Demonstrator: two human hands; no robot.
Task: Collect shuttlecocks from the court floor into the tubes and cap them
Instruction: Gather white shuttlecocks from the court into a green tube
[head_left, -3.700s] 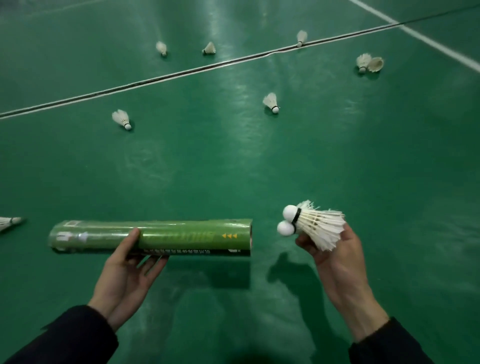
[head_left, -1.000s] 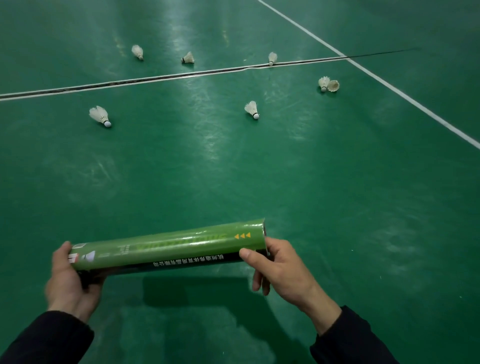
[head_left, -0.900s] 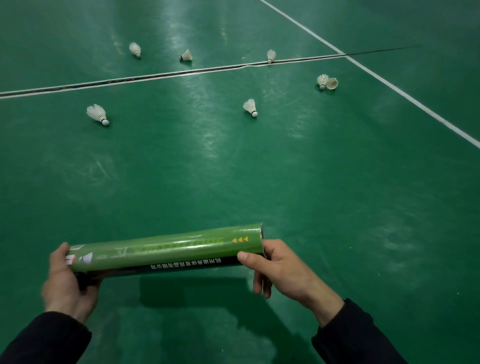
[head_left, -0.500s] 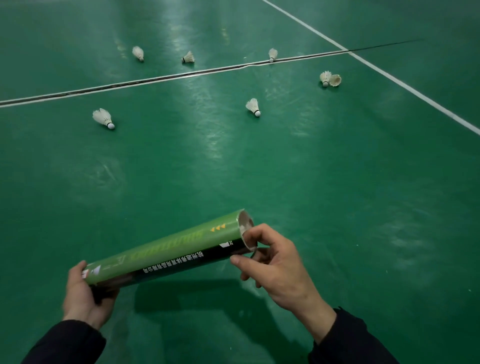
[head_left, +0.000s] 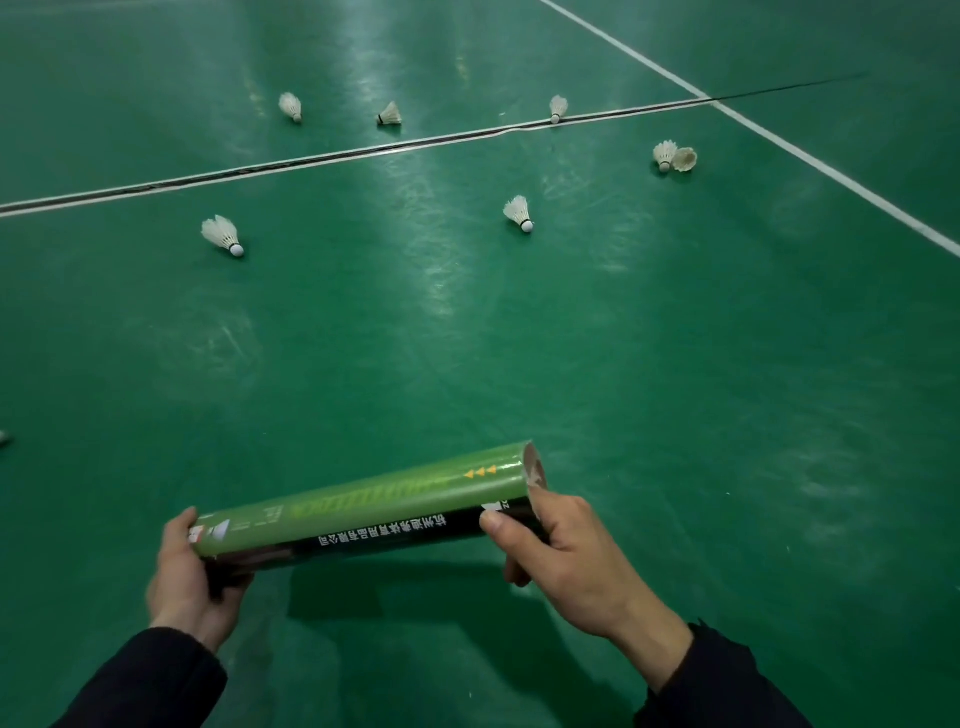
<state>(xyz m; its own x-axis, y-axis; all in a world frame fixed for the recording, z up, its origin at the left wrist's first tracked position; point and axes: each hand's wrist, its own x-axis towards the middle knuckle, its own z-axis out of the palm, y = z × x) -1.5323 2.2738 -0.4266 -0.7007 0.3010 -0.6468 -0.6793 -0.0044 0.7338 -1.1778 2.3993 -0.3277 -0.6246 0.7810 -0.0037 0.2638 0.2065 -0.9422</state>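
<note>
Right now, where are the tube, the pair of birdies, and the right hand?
tube (head_left: 374, 499): head view, green side.
pair of birdies (head_left: 674, 157): head view, where they touch.
right hand (head_left: 563, 556): head view, back of hand.

A glossy green court floor (head_left: 623, 364) reflects pale overhead light; white boundary lines (head_left: 810, 156) cross, one shadowed by a dark seam.
</note>
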